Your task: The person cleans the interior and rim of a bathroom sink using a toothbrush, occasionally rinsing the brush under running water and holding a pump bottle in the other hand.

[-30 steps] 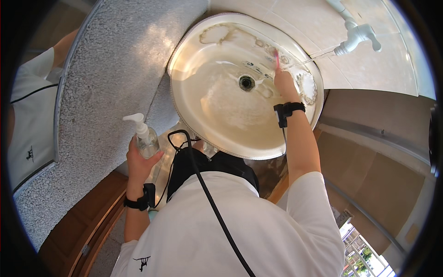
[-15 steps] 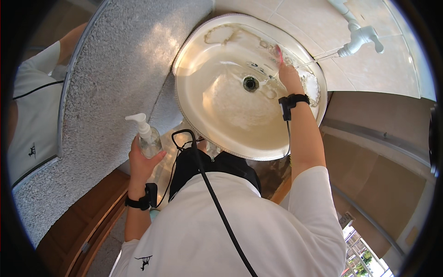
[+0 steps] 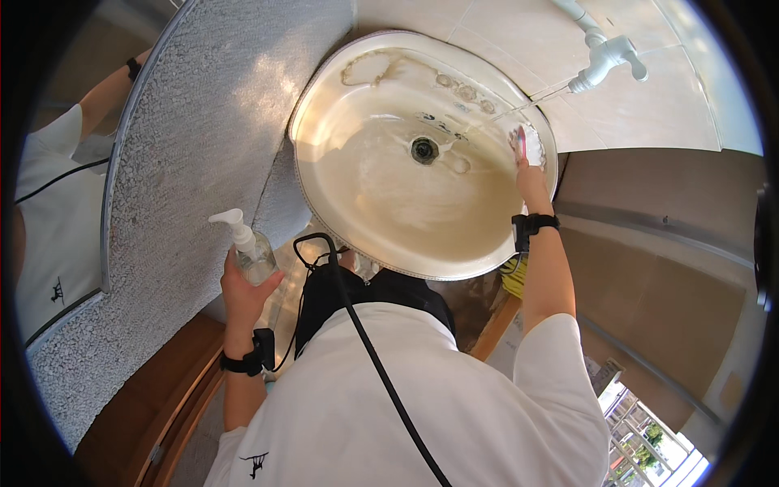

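Observation:
My left hand [image 3: 243, 294] is wrapped round a clear pump bottle [image 3: 258, 261] with a white pump top, held upright left of the basin. My right hand [image 3: 533, 185] is closed on a slim pink thing [image 3: 522, 142] at the right side of the cream sink basin [image 3: 365, 203]. Its tip lies by a white patch [image 3: 534, 146] on the basin's rim; what kind of thing it is I cannot make out. From a white tap [image 3: 604, 61] on the wall, a thin stream of water runs down toward the dark drain [image 3: 423, 150].
A rough grey wall [image 3: 227, 114] with a mirror [image 3: 69, 203] stands at the left. Black cable [image 3: 369, 349] hangs across my front. Something yellow [image 3: 514, 276] lies below the basin's right edge. A brown wooden door [image 3: 154, 398] is at the lower left.
My right hand has moved right and toward me with the pink thing, from beside the water stream to the white patch on the rim. My left hand still holds the pump bottle.

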